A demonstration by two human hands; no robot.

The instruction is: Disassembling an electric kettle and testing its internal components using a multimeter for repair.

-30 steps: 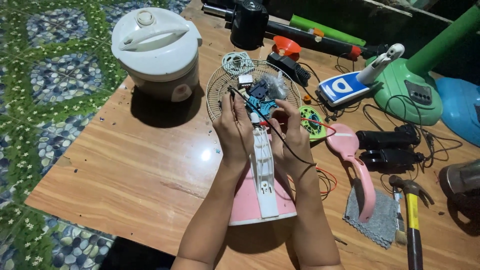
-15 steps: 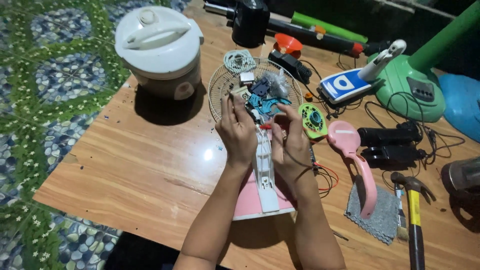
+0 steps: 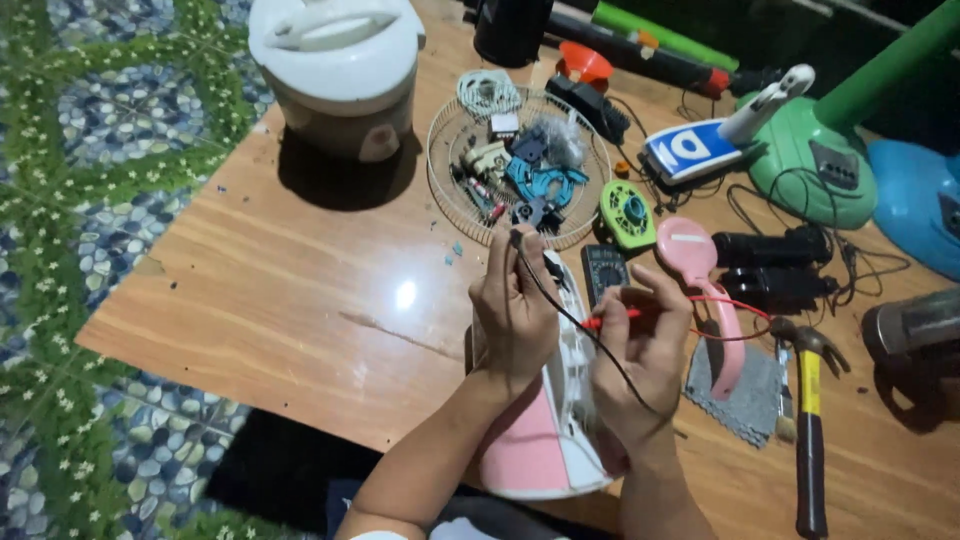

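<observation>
A pink and white appliance shell (image 3: 545, 440) lies on the wooden table (image 3: 290, 290) at the near edge, under both hands. My left hand (image 3: 512, 310) pinches a black probe with a black wire that trails back across the shell. My right hand (image 3: 648, 355) holds a red probe, its red wire running off to the right. A small dark multimeter (image 3: 604, 270) sits just beyond the hands. The parts of the shell under my palms are hidden.
A round wire basket (image 3: 450, 190) holds several small parts. A white rice cooker (image 3: 338, 70) stands far left. A pink handle piece (image 3: 705, 290), a grey cloth (image 3: 745, 395), a hammer (image 3: 808, 420), a green fan base (image 3: 820, 165) and black boxes lie at the right.
My hands have drawn back from the wire basket toward me. The red probe now shows in my right hand and the black probe is lifted in my left.
</observation>
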